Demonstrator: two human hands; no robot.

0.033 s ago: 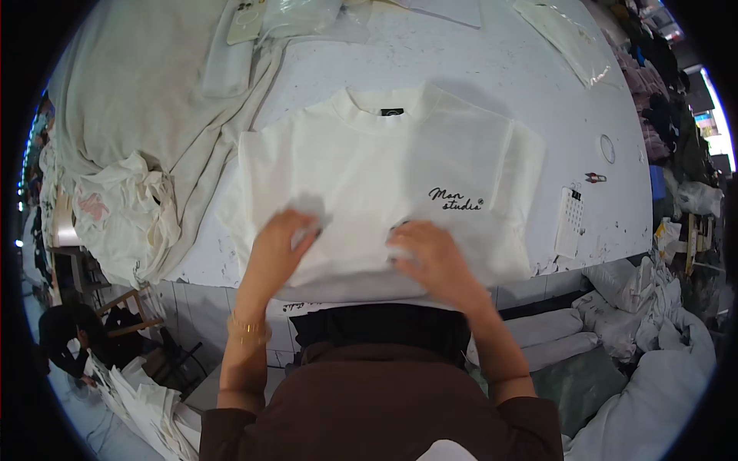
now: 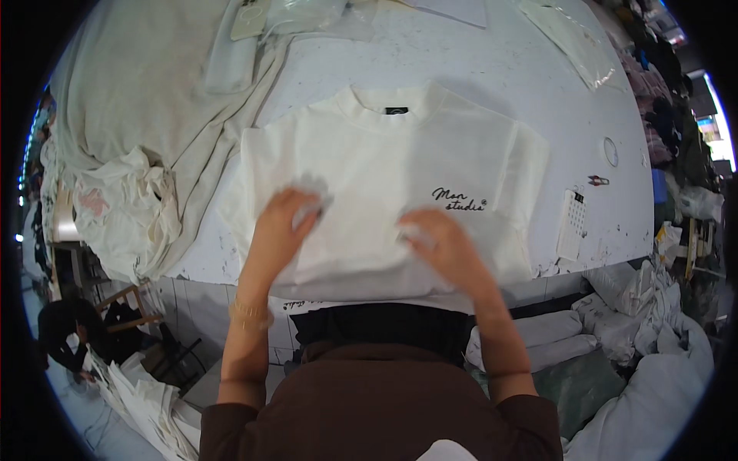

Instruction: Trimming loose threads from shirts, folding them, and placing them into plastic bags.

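A white T-shirt (image 2: 361, 169) lies face up near the table's front edge, collar at the far side. It has a dark neck label and black script lettering on the chest to the right. Over the shirt's left part, my left hand (image 2: 283, 223) has bent fingers and its thumb apart, with nothing visible in it. My right hand (image 2: 446, 244) hovers or rests below the lettering, thumb and fingers apart, slightly blurred. Whether the fingertips touch the cloth, I cannot tell. The shirt's near edge reaches the table's edge, with another lettered white piece showing beneath it.
Beige cloth (image 2: 131, 92) and a crumpled white garment (image 2: 127, 211) cover the table's left side. Plastic bags (image 2: 304, 15) lie at the back. Small thread snips (image 2: 598, 180), a clear ring (image 2: 610, 151) and a white card (image 2: 571, 224) lie right. A person (image 2: 65, 338) bends at lower left.
Both hands have shifted slightly away from me over the shirt. The right hand has also moved a little to the right. The shirt looks unchanged.
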